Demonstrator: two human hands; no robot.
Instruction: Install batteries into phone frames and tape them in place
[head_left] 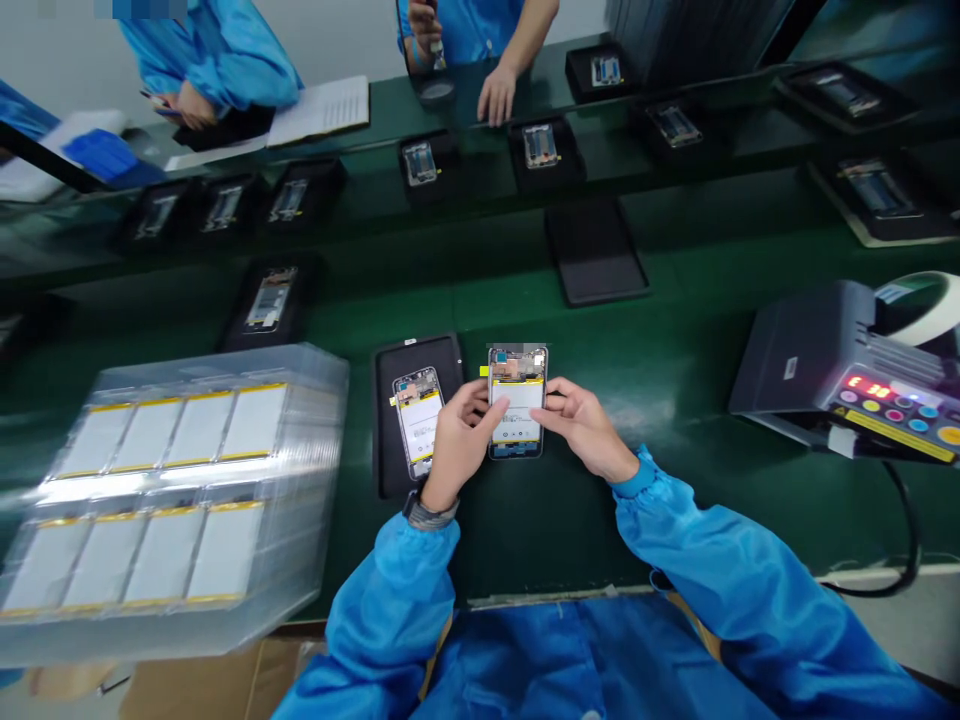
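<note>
An opened phone (517, 410), its white battery and circuit board exposed, is held between my two hands above the green bench. My left hand (463, 430) grips its left edge, the thumb lying over the battery. At the right edge, my right hand (589, 430) pinches the phone with thumb and fingers. A yellow tab sticks out at the phone's upper left. Just left of my left hand, a second opened phone (418, 415) lies in a black tray (385, 440), partly covered by that hand.
Clear plastic trays of flat white batteries (169, 430) are stacked at the left. A dark tape dispenser (802, 365) with a lit red display stands at the right. An unfilled black tray (596, 250) lies ahead. Phones in trays line the shelf (465, 225); co-workers (480, 30) sit beyond.
</note>
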